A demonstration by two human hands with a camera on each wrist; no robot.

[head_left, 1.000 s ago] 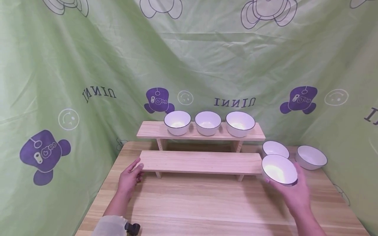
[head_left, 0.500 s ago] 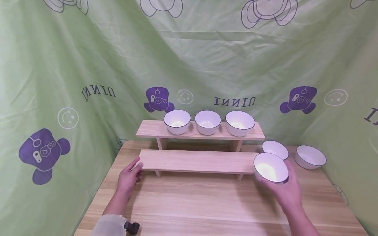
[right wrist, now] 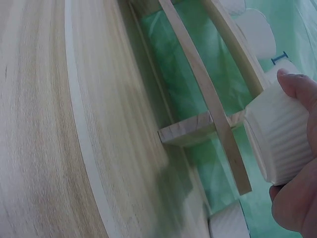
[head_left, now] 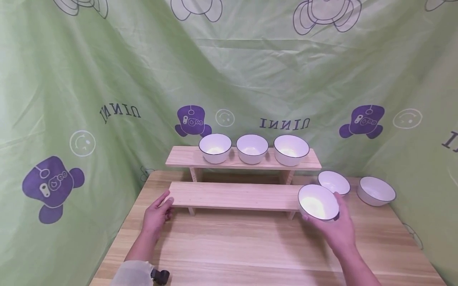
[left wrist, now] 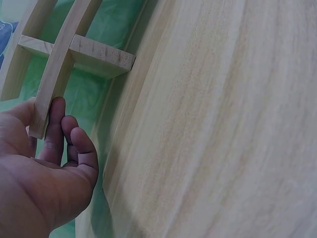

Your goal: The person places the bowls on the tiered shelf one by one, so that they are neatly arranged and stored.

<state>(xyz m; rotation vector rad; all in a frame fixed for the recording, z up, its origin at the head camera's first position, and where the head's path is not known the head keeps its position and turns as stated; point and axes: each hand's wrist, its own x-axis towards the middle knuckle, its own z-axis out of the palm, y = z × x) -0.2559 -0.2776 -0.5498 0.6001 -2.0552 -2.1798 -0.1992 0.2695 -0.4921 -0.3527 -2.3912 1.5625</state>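
My right hand (head_left: 338, 232) grips a white bowl (head_left: 316, 202) with a dark rim, thumb on the near side and fingers round the far side. In the head view the bowl overlaps the right end of the lower shelf (head_left: 232, 196) of a wooden two-step stand. From the right wrist, the ribbed outside of this bowl (right wrist: 280, 136) shows close above the shelf's end. My left hand (head_left: 155, 216) pinches the lower shelf's left end. The left wrist view has the thumb on one face of the board (left wrist: 52, 89) and fingers on the other.
Along the upper shelf (head_left: 182, 157) stand three white bowls, a left one (head_left: 215, 150), a middle one (head_left: 252, 150) and a right one (head_left: 291, 151). Two more, a nearer bowl (head_left: 332, 180) and a farther-right bowl (head_left: 375, 191), sit on the wooden table (head_left: 243, 250). Green cloth (head_left: 229, 71) hangs behind.
My right hand has carried the bowl leftward, from beside the lower shelf's right end to over it. The left hand stays at the shelf's left end.
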